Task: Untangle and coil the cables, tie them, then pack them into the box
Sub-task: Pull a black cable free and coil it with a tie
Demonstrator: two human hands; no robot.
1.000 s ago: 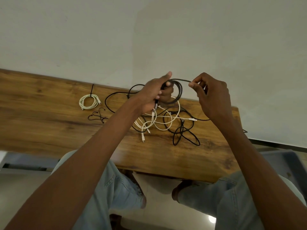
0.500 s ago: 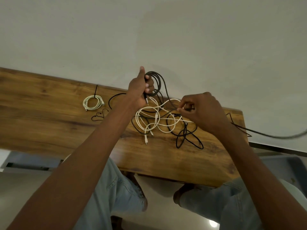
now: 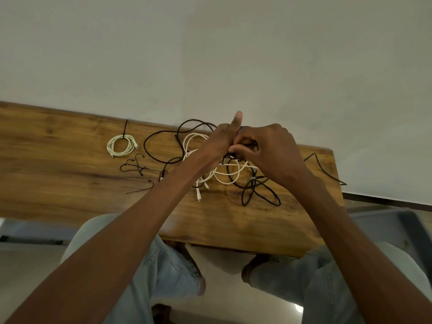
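My left hand (image 3: 219,142) and my right hand (image 3: 268,148) meet above a tangle of cables on the wooden table (image 3: 58,178). Both grip the same coiled black cable (image 3: 247,146), which is mostly hidden by the fingers; my left thumb points up. Beneath lie loose white cables (image 3: 228,176) and black cable loops (image 3: 259,195). Another black cable (image 3: 161,146) curves off to the left. A white cable coil (image 3: 121,145), tied with a black tie, rests at the table's back left.
Several thin black ties (image 3: 138,168) lie left of the tangle. A black cable end (image 3: 327,169) hangs over the table's right edge. A dark blue bin (image 3: 395,228) sits on the floor at the right. A plain wall rises behind the table. My knees are under its front edge.
My right hand has moved from the tangle to my left hand and now grips the black coil too. My left hand has come down slightly. The cable stretched off to the right has slackened.
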